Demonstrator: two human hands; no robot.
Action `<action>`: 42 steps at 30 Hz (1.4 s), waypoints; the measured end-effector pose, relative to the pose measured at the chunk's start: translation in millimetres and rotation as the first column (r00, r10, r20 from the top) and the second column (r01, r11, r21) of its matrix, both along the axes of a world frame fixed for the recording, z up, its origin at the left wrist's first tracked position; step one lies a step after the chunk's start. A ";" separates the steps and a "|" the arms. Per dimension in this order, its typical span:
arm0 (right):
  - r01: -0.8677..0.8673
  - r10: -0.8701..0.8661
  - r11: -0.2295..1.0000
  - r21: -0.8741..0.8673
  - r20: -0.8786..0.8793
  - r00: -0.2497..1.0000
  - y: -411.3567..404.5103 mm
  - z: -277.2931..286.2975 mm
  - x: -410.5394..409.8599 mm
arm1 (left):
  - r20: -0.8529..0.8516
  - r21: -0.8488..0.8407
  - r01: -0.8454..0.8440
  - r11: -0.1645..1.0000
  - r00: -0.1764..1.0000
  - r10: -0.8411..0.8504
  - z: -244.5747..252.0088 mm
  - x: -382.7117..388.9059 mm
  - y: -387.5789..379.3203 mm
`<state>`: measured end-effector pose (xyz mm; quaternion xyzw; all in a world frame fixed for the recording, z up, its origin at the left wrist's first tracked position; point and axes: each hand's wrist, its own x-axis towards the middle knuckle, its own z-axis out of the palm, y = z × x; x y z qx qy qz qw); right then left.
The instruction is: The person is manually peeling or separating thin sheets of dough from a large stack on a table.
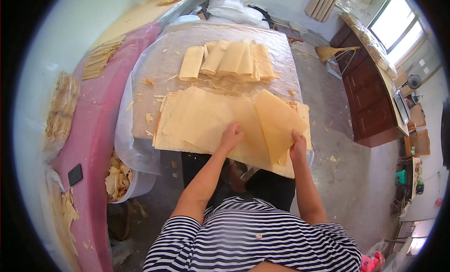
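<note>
A stack of thin, pale-yellow sheets (207,117), which look like dried tofu skin, lies in front of me at the table's near edge. My right hand (298,145) grips the edge of a top sheet (279,120), whose right part is turned up and folded over. My left hand (232,135) rests on the stack near its middle, fingers curled; whether it pinches a sheet is hidden. Beyond the stack, several folded sheets (233,59) lie in an overlapping row.
The table (154,68) is covered in clear plastic with scattered flakes. Left are a pink-covered surface (102,106), a dark phone-like slab (75,175) and a white bucket (142,186) of broken pieces. A reddish-brown cabinet (372,99) and a broom (327,54) stand at right.
</note>
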<state>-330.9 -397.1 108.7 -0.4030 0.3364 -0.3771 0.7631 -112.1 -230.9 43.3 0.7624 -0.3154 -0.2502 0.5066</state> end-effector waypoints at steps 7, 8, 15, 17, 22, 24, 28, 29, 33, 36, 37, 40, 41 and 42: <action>0.170 -0.168 0.985 -0.015 0.096 0.981 -65.4 11.1 -33.7 | 0.162 0.019 -0.044 0.999 0.986 0.040 -35.0 9.9 -3.4; 0.213 -0.211 0.977 -0.026 0.075 0.975 -78.3 16.5 -46.0 | 0.101 0.031 -0.040 0.999 0.994 0.037 -29.9 7.6 -5.8; 0.340 -0.338 0.926 -0.166 0.041 0.940 -134.3 49.3 -89.1 | 0.177 0.045 -0.033 0.998 0.984 0.024 -20.0 0.1 -7.7; 0.350 -0.347 0.918 -0.187 0.045 0.937 -161.0 59.0 -96.1 | 0.383 0.082 -0.058 0.995 0.923 0.022 -34.3 5.3 -5.7; 0.474 -0.483 0.838 -0.270 0.039 0.875 -230.4 100.3 -156.0 | 0.394 0.088 -0.045 0.995 0.919 0.007 -31.3 -0.7 -4.4; 0.482 -0.494 0.813 -0.326 0.050 0.868 -214.0 147.9 -165.4 | 0.291 0.114 -0.019 0.993 0.957 -0.015 -13.0 -3.6 -2.3; 0.507 -0.568 0.683 -0.525 0.055 0.821 -193.3 202.6 -154.4 | 0.306 0.198 -0.011 0.980 0.951 -0.051 2.9 -7.8 -5.0; 0.511 -0.572 0.681 -0.525 0.054 0.818 -186.6 204.2 -143.1 | 0.333 0.205 -0.021 0.979 0.942 -0.050 1.8 -5.9 -3.4; 0.352 -0.507 0.639 -0.684 -0.031 0.861 -128.6 186.3 -71.0 | 0.256 0.142 0.008 0.990 0.966 -0.045 -7.5 -5.4 2.0; 0.022 -0.420 0.753 -0.658 -0.455 0.785 -52.2 134.2 -16.8 | 0.355 0.066 0.024 0.997 0.934 -0.046 -11.0 -18.6 13.6; -0.203 -0.721 0.139 -0.969 -0.240 0.650 -92.3 49.5 -36.4 | 0.156 -0.047 0.162 0.986 0.976 -0.153 21.5 -41.0 -0.7; -0.429 -0.385 0.405 -0.808 -0.576 0.721 3.7 -27.0 31.0 | -0.197 -0.236 0.147 0.960 0.961 -0.196 34.7 -65.3 23.1; -0.377 0.007 0.757 -0.534 -0.570 0.821 59.5 -13.8 59.7 | -0.350 -0.308 0.036 0.951 0.925 -0.149 25.3 -62.3 41.1; -0.492 0.118 0.693 -0.527 -0.590 0.799 93.2 -8.2 67.6 | -0.351 -0.300 0.030 0.954 0.926 -0.139 18.4 -56.7 50.7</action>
